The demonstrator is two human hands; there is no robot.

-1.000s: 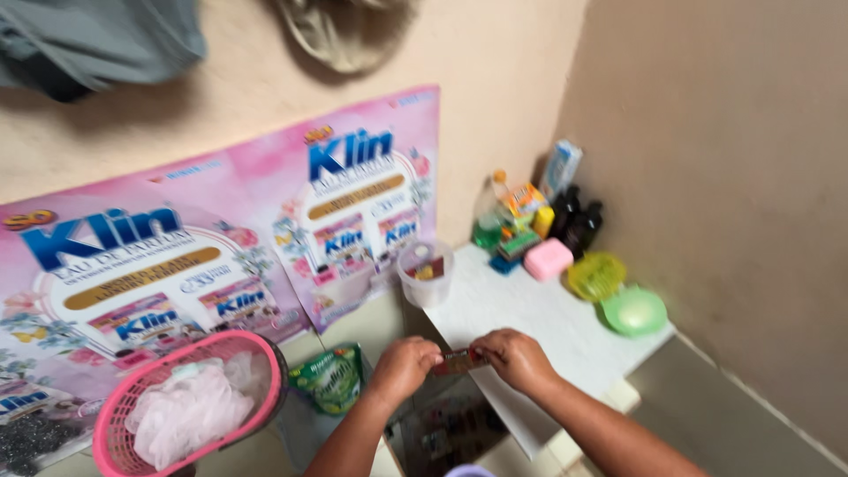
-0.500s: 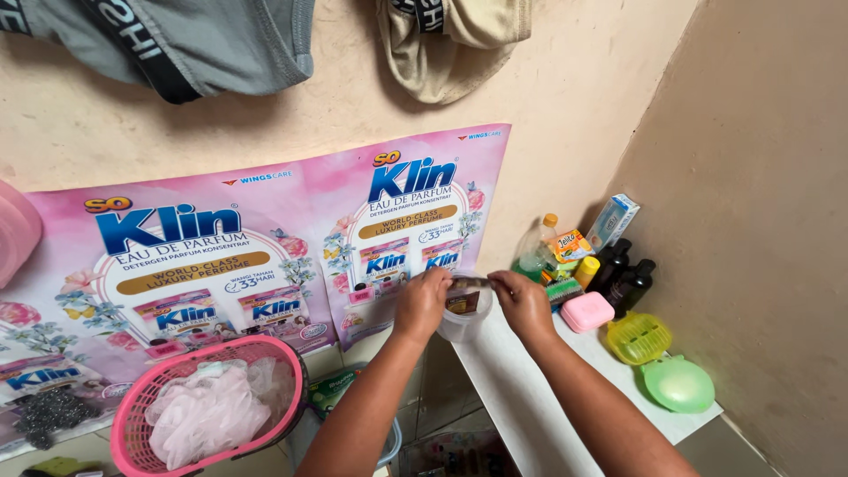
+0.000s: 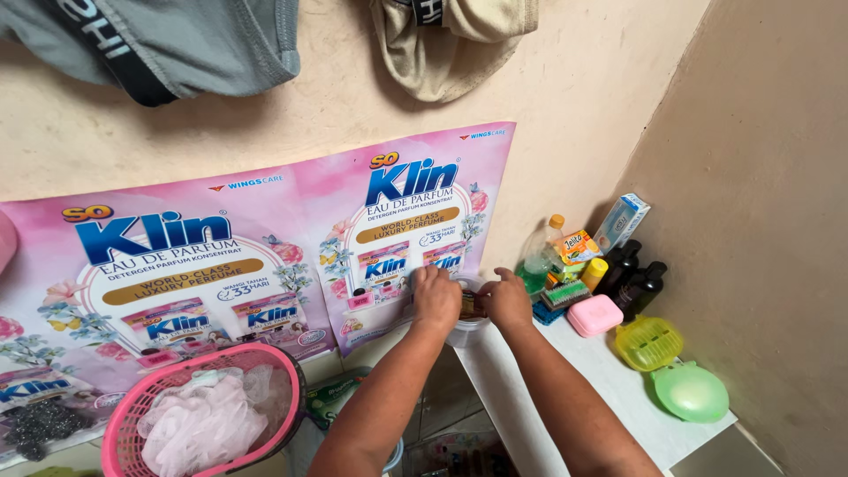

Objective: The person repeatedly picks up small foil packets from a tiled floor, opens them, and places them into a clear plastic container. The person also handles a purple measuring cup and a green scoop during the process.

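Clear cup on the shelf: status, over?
Left hand and right hand together over clear plastic cup, pinching a small sachet at its mouth. Pink soap box beside, clear of hands.

Clear plastic cup mostly hidden behind both hands, only the lower wall shows. Small dark sachet between left hand and right hand: just a sliver visible, grip can't be read. Left of the cup, green packet half covered by the pink basket and the left forearm. Far left of the cup, dark scrubber is blurred. Above the cup, both hanging garments are cut off by the top edge.
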